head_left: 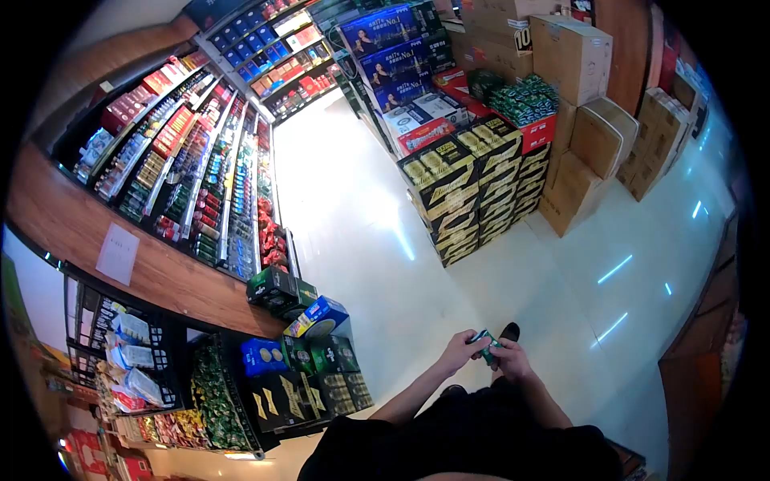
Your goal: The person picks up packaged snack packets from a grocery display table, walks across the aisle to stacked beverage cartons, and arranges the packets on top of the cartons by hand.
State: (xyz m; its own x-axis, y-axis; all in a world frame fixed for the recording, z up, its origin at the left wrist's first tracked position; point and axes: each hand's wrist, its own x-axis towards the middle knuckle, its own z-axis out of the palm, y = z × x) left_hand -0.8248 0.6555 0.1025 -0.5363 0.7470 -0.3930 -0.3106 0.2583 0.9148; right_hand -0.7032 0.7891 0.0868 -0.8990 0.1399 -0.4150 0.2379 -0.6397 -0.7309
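In front of my body, above the pale floor, I hold a small green packet point(484, 343) with some white and dark print. My left hand point(459, 353) grips it from the left with bent fingers. From the other side, my right hand point(511, 358) has its fingers closed on the packet's right end. The packet is too small in view to read, and parts of it lie behind my fingers. One dark shoe point(511, 330) shows on the floor just past my hands.
Stacked black-and-gold drink cartons point(461, 196) stand ahead, with green packets point(525, 100) in a red box on top. Brown cardboard boxes point(573, 184) are to their right. Shelves of drinks point(184, 152) line the left; a wooden counter point(184, 276) and more cartons point(297, 397) are nearer.
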